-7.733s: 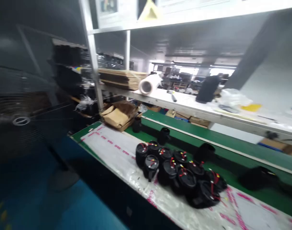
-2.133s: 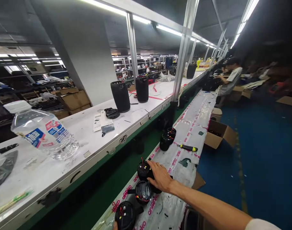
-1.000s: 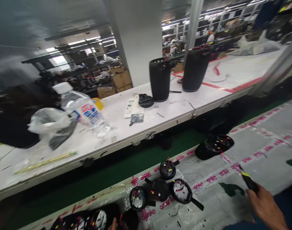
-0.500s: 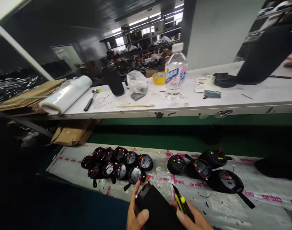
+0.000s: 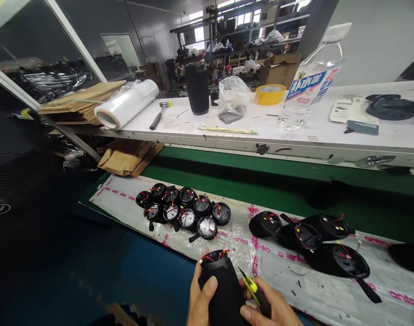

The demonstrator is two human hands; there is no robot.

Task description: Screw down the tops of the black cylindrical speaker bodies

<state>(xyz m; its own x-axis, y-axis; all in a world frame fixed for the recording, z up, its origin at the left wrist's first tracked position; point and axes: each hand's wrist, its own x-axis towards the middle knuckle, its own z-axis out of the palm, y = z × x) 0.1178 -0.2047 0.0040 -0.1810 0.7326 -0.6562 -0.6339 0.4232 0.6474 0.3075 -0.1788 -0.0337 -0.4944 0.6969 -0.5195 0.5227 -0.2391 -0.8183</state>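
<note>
My left hand [image 5: 198, 301] grips a black cylindrical speaker shell [image 5: 223, 290] with red and yellow wires at its open top, held at the bottom middle of the view. My right hand [image 5: 273, 310] touches the same shell and holds a yellow-and-black screwdriver [image 5: 254, 292] against it. Just beyond, a cluster of several black round units [image 5: 184, 213] lies on the taped plastic sheet [image 5: 125, 199]. To the right lie three more black units [image 5: 306, 235], tipped on their sides.
A green conveyor belt [image 5: 227, 181] runs behind the sheet. Above it a white shelf [image 5: 227, 133] carries a water bottle [image 5: 310, 86], a black speaker [image 5: 197, 88], a hammer [image 5: 158, 115], a film roll [image 5: 127, 104], cardboard sheets [image 5: 78, 95] and yellow tape [image 5: 270, 94].
The view has swung left along the line. My right hand took the screwdriver from the sheet, and both hands have come together on a black shell close to me.
</note>
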